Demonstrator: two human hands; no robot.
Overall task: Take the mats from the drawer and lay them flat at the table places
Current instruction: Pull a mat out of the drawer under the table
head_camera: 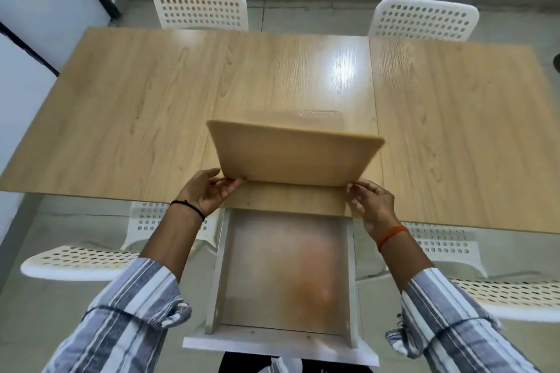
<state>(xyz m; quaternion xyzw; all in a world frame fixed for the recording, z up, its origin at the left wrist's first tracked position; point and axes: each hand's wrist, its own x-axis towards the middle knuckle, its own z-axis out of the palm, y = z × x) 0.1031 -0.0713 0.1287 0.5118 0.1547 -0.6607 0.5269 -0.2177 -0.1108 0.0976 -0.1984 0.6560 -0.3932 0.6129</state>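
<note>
A tan rectangular mat point(291, 154) hangs tilted above the near middle of the wooden table point(127, 118), its far edge raised. My left hand point(206, 191) pinches the mat's near left corner and my right hand point(371, 206) holds its near right corner. Below my hands the white drawer point(218, 275) stands pulled out from under the table edge. Its bottom looks blurred and brownish-orange, and I cannot tell whether another mat lies in it.
Two white perforated chairs point(200, 7) point(424, 20) stand at the far side. Two more point(91, 257) point(485, 281) flank the drawer on the near side. A grey tiled floor point(45, 312) lies around, with white walls and dark frames to the left.
</note>
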